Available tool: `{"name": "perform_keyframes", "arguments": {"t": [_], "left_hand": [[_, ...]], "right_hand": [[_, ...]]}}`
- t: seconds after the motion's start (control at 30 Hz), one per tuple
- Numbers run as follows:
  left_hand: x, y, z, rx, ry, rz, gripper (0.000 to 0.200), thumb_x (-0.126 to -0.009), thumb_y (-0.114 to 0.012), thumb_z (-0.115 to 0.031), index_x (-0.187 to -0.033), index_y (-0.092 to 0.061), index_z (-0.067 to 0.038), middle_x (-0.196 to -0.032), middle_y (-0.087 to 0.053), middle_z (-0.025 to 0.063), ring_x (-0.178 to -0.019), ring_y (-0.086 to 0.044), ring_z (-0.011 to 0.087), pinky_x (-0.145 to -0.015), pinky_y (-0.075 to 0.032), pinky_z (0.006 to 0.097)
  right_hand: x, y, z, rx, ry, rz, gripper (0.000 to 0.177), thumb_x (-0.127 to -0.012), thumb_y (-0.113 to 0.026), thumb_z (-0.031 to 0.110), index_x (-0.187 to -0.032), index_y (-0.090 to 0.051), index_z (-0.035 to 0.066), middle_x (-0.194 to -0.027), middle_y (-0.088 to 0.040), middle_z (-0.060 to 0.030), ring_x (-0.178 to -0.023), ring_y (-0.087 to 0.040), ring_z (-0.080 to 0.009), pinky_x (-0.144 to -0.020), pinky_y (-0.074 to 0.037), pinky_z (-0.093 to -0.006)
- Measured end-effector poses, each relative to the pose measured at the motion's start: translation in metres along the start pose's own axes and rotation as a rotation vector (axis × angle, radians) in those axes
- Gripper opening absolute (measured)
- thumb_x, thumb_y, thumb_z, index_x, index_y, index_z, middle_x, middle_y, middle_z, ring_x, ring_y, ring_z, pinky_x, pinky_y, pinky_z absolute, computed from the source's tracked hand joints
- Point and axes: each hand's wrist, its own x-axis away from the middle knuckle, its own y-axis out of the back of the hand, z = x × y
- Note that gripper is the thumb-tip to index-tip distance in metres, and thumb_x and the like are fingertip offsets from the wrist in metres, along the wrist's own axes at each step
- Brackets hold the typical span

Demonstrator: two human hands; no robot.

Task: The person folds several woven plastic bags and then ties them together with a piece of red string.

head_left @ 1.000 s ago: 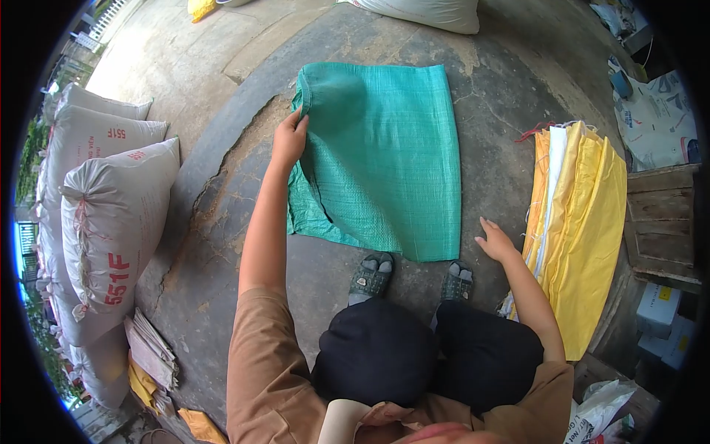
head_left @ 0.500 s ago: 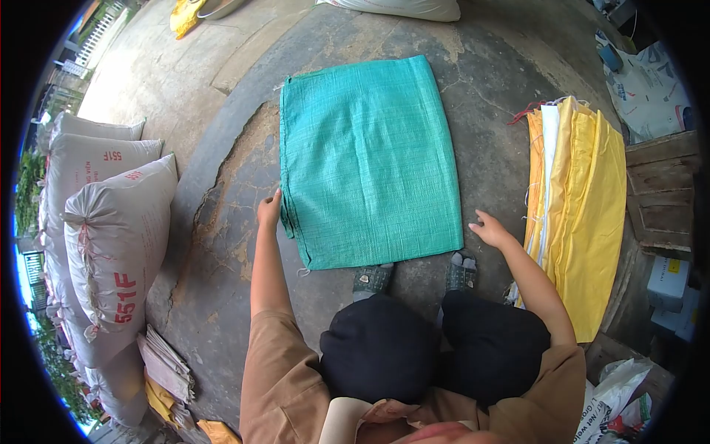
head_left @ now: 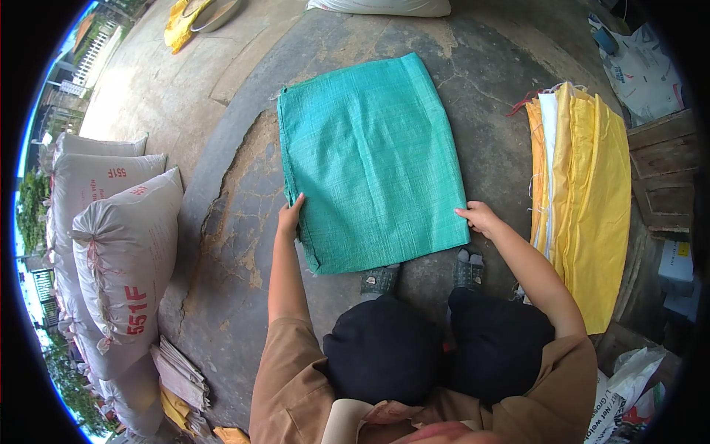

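A green woven sack (head_left: 373, 163) lies flat on the concrete floor in front of my feet. My left hand (head_left: 291, 214) grips its left edge, thumb on top and fingers underneath. At the opposite edge, low on the right, my right hand (head_left: 479, 216) pinches the fabric between thumb and fingers. The sack's left side shows several loose layers along its border. Its near edge reaches my shoes (head_left: 381, 280).
To the right lies a pile of folded yellow sacks (head_left: 592, 214), with a white one among them. Full white sacks (head_left: 126, 259) marked 551F stand at the left, beside flat folded sacks (head_left: 180, 374). Another full sack (head_left: 381, 6) lies ahead. Wooden boards (head_left: 665, 166) border the right.
My right hand has come in from beside the green sack and taken hold of its right edge. My left hand has closed on the left edge, shifting slightly right.
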Motion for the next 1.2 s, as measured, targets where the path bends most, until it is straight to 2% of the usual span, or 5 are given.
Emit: {"name": "perform_keyframes", "arguments": {"t": [0.33, 0.53, 0.67, 0.93, 1.2], "left_hand": [[0.023, -0.064, -0.016, 0.347, -0.112, 0.341, 0.044, -0.082, -0.058, -0.018, -0.115, -0.042, 0.007, -0.105, -0.055, 0.0156, -0.090, -0.057, 0.0242, -0.078, -0.047, 0.0347], [0.040, -0.116, 0.020, 0.297, -0.037, 0.454, 0.045, -0.083, -0.057, -0.017, -0.118, -0.040, 0.005, -0.108, -0.054, 0.0153, -0.093, -0.056, 0.0234, -0.077, -0.048, 0.0356], [0.048, -0.125, 0.026, 0.318, 0.077, 0.509, 0.042, -0.085, -0.053, -0.016, -0.116, -0.040, 0.009, -0.109, -0.053, 0.0175, -0.095, -0.056, 0.0252, -0.080, -0.048, 0.0366], [0.040, -0.136, 0.039, 0.177, 0.076, 0.501, 0.040, -0.086, -0.052, -0.016, -0.116, -0.041, 0.007, -0.107, -0.054, 0.0170, -0.092, -0.057, 0.0265, -0.078, -0.048, 0.0394], [0.060, -0.146, 0.034, 0.231, 0.148, 0.565, 0.035, -0.087, -0.051, -0.016, -0.114, -0.044, 0.005, -0.108, -0.054, 0.0159, -0.094, -0.057, 0.0274, -0.080, -0.048, 0.0395]], "right_hand": [[-0.004, 0.080, 0.007, -0.081, 0.437, -0.303, 0.027, -0.084, -0.054, 0.018, -0.098, -0.055, -0.005, -0.087, -0.060, -0.0100, -0.078, -0.056, -0.0165, -0.070, -0.044, -0.0300], [0.009, 0.129, -0.041, 0.151, 0.251, -0.544, 0.028, -0.082, -0.054, 0.014, -0.103, -0.054, -0.004, -0.095, -0.060, -0.0136, -0.086, -0.058, -0.0219, -0.076, -0.044, -0.0322], [0.011, 0.127, -0.035, -0.025, 0.233, -0.381, 0.030, -0.081, -0.053, 0.011, -0.106, -0.053, -0.005, -0.097, -0.060, -0.0159, -0.086, -0.058, -0.0213, -0.078, -0.044, -0.0307], [0.047, 0.055, 0.091, 0.531, 0.814, -0.397, 0.034, -0.084, -0.043, 0.012, -0.115, -0.048, -0.002, -0.106, -0.055, -0.0222, -0.094, -0.055, -0.0355, -0.081, -0.043, -0.0376], [0.106, -0.064, 0.122, 1.121, 0.940, 0.183, 0.043, -0.083, -0.040, 0.007, -0.125, -0.042, 0.014, -0.087, -0.056, -0.0137, -0.079, -0.057, -0.0301, -0.067, -0.045, -0.0398]]}}
